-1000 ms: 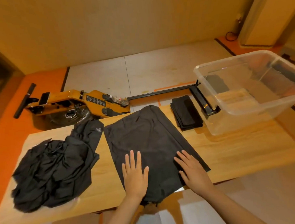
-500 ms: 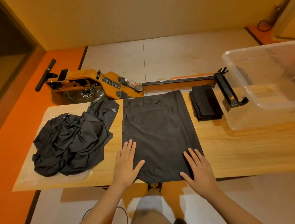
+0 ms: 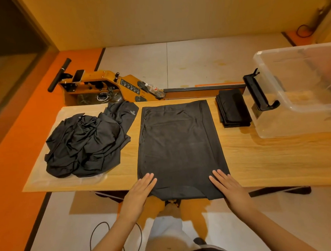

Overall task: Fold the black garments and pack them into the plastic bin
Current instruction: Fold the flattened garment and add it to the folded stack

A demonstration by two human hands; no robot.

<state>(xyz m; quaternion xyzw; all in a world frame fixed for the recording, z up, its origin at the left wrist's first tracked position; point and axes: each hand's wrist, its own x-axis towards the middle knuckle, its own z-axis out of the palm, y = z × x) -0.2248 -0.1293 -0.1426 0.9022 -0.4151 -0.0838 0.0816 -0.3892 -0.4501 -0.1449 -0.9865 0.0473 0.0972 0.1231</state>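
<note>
Desk point(image 3: 266, 159): light wood, carrying all the task items.

Spread garment point(image 3: 178, 143): black, lying flat at the desk's centre as a long rectangle; its far edge reaches the desk's back edge; its near hem overhangs the front edge slightly.

Left hand point(image 3: 140, 191): palm down on the near-left corner of the spread garment; fingers straight and close together; grip slack, nothing held.

Right hand point(image 3: 227, 187): palm down on the near-right corner of the same garment; fingers straight and slightly fanned; grip likewise slack, nothing held.

Pile of garments point(image 3: 85, 144): black, crumpled, unfolded; on the desk's left part, resting on a clear plastic sheet point(image 3: 98, 180); just beside the spread garment, apart from it.

Folded stack point(image 3: 233, 109): black, neat, at the back right of the desk; between the spread garment and the plastic bin point(image 3: 302, 109).

Plastic bin: clear, upright, open-topped, at the desk's right end; partly cut off by the frame edge.

Behind the desk, on the floor: a yellow rowing machine point(image 3: 106, 86); a water bottle point(image 3: 154, 88) lies on it; a cable point(image 3: 101, 234) loops on the floor near the person's legs.
</note>
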